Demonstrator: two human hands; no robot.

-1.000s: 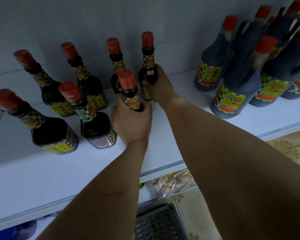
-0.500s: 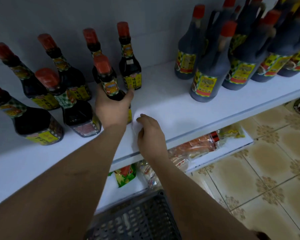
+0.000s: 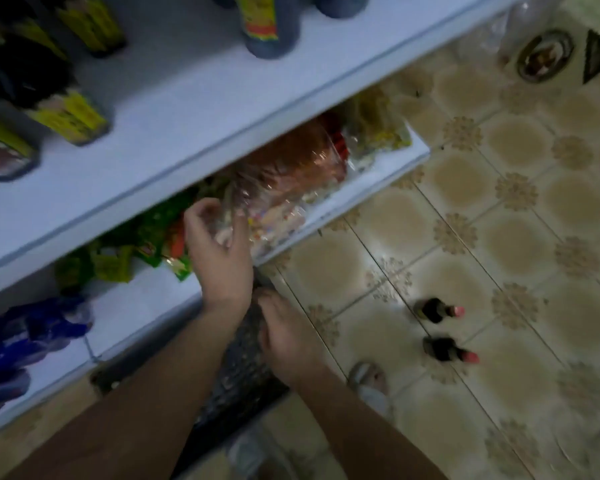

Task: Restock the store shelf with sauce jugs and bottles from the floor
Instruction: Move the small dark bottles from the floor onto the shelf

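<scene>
Head view, blurry, tilted down at the floor. Two small dark sauce bottles stand on the tiled floor [image 3: 551, 237] off to the right: far bottle [image 3: 436, 310] and near bottle [image 3: 448, 350], each with a red cap, close to each other, well apart from both hands. Upper shelf [image 3: 194, 109] already carries dark labelled bottles at the left and a jug base [image 3: 269, 26] near the top edge.

Left hand [image 3: 219, 251] is empty, fingers loosely curled and relaxed, in front of the lower shelf where clear snack packets [image 3: 291, 188] lie. Right hand [image 3: 288, 334] is lower, over a dark mesh basket [image 3: 243, 368], fingers bent down; can't tell whether it touches or holds the basket, too smeared. A sandalled foot [image 3: 369, 379] shows just left of the near bottle.

Handling guess: bottles look like glass, so rigid, breakable, smooth-sided, fairly heavy for their size when full. Best hold is probably a wrap round the body below the shoulder, or round the neck under the cap, one bottle per hand. Hard tile means a drop likely cracks one. Set them down upright, no knocking neighbours.
</scene>
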